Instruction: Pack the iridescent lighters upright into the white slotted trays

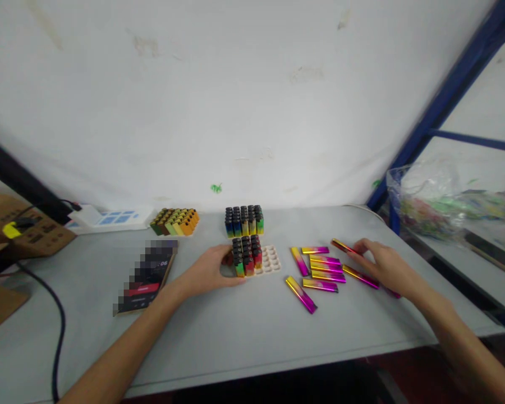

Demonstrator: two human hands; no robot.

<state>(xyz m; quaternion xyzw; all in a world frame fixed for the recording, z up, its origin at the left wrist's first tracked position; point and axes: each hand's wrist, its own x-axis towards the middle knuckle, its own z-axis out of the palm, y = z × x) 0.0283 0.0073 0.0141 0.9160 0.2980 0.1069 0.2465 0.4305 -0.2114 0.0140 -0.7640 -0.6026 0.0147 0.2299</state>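
My left hand (210,269) is wrapped round the left side of a white holder (271,259) with round slots. Black-topped lighters (247,255) in green and red stand in its left part; the slots on its right show bare. My right hand (374,260) pinches a shiny lighter-shaped piece (343,246), yellow and dark pink, at its right end. Just below that hand lies another yellow-and-purple piece (361,276). Several more yellow-and-purple pieces (327,269) lie flat between the holder and my right hand.
Behind the holder stands a block of black-topped lighters (244,220). Farther left are a second lighter block (175,221), a power strip (113,219), a phone (147,278), a black cable (61,320) and a cardboard box (46,233). A plastic bag (429,185) sits at the right.
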